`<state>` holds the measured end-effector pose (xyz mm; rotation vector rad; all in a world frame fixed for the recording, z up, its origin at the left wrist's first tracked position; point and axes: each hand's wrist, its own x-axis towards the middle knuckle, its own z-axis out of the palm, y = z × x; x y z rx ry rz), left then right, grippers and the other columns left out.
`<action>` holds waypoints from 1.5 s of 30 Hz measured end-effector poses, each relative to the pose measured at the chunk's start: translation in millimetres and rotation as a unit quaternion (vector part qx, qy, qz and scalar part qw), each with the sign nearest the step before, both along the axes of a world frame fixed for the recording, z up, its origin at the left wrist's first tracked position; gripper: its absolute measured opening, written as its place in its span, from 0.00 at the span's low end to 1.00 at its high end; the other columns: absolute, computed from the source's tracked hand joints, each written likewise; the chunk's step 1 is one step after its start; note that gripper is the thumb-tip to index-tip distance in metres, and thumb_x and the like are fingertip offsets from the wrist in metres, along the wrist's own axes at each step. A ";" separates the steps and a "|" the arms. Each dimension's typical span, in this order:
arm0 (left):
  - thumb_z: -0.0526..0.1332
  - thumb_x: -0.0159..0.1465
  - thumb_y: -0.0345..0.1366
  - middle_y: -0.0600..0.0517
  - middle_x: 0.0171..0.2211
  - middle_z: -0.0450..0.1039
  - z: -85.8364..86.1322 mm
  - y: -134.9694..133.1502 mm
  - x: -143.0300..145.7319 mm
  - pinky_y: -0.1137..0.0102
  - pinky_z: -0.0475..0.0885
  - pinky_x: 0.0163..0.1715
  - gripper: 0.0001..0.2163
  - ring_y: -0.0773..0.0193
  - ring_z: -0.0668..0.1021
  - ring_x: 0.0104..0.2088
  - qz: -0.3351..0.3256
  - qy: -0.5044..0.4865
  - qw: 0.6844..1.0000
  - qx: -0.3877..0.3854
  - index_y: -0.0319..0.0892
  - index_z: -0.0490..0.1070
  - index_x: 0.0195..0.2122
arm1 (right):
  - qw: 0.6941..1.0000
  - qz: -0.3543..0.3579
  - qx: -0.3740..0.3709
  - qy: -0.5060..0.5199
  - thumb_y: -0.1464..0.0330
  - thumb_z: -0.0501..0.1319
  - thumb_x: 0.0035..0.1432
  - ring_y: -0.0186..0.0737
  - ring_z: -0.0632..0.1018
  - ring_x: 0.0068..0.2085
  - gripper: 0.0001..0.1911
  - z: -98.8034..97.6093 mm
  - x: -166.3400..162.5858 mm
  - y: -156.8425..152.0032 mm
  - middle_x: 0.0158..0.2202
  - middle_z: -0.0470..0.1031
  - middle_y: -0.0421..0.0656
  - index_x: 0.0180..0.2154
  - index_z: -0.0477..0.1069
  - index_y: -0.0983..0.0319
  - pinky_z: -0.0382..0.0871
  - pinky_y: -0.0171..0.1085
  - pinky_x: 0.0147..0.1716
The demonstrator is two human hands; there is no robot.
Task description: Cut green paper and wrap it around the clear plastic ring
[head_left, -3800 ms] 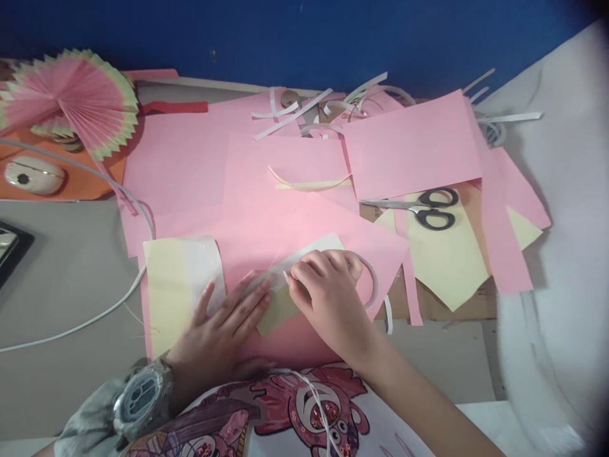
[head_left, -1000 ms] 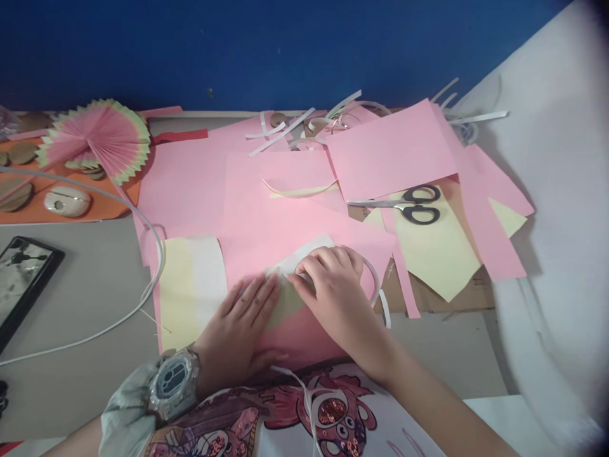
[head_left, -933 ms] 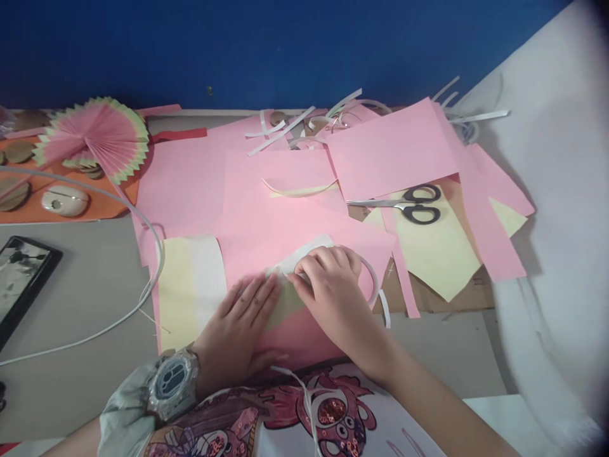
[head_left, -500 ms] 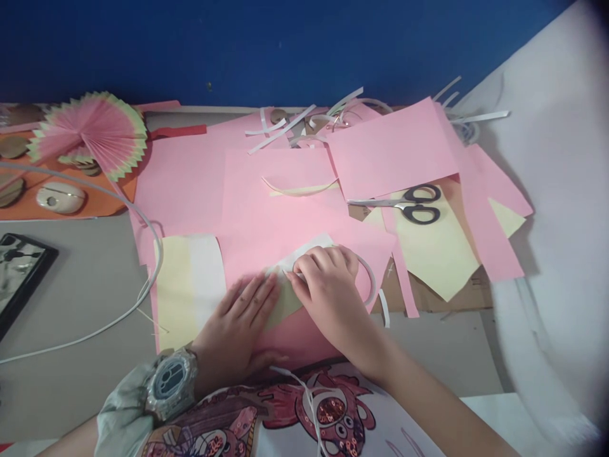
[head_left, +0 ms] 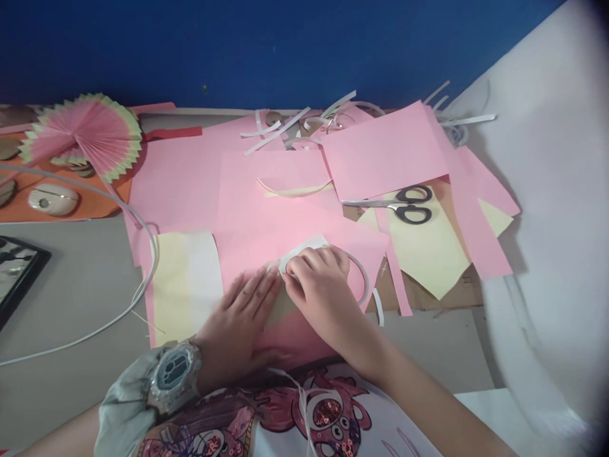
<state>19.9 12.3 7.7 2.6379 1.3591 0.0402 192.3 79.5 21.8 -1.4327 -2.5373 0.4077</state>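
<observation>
My left hand [head_left: 242, 317] lies flat with fingers extended on a pale yellow and white sheet [head_left: 290, 304], over pink paper. Beside its fingertips, my right hand [head_left: 316, 276] is closed, thumb and fingers pinched together against that sheet's white edge. A curved whitish strip [head_left: 364, 279] arcs out from the right hand; its other end is hidden under the hand. Left of my hands lies another yellow and white sheet [head_left: 185, 279]. Large pink sheets [head_left: 266, 222] spread beneath everything.
Black-handled scissors [head_left: 413, 204] rest on yellow and pink paper to the right. Thin white strips [head_left: 278, 130] are scattered at the back. A pleated pink-green paper fan [head_left: 85, 136], a computer mouse [head_left: 53, 198], a cable [head_left: 155, 254] and a dark-edged device [head_left: 21, 273] are on the left.
The camera view has shifted slightly, so the table things appear a little farther left. Both hands keep nearly the same pose on the sheet.
</observation>
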 end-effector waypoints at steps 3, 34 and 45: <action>0.45 0.58 0.63 0.42 0.65 0.46 2.1 1.4 -8.0 0.58 0.41 0.63 0.44 0.50 0.51 0.64 -0.021 -0.004 1.000 -0.015 0.32 0.42 0.65 | 1.000 0.005 -0.001 0.004 0.70 0.52 0.60 0.38 0.65 0.35 0.05 -0.3 0.6 1.2 0.31 0.68 0.40 0.30 0.62 0.60 0.53 0.43 0.48; 0.45 0.58 0.63 0.45 0.65 0.47 1.6 -3.8 -20.2 0.58 0.38 0.63 0.42 0.52 0.52 0.64 -0.028 -0.013 0.999 -0.026 0.35 0.42 0.65 | 0.998 0.002 -0.029 0.047 0.67 0.58 0.58 0.39 0.67 0.40 0.04 -0.2 16.9 8.1 0.35 0.69 0.40 0.33 0.63 0.60 0.48 0.46 0.56; 0.45 0.57 0.63 0.45 0.65 0.47 -0.9 -4.4 -21.2 0.58 0.37 0.63 0.42 0.53 0.50 0.64 -0.031 -0.001 0.999 -0.023 0.35 0.46 0.64 | 0.999 0.006 0.043 0.000 0.73 0.53 0.60 0.39 0.65 0.34 0.08 -6.2 11.7 13.6 0.29 0.66 0.41 0.27 0.63 0.60 0.54 0.42 0.47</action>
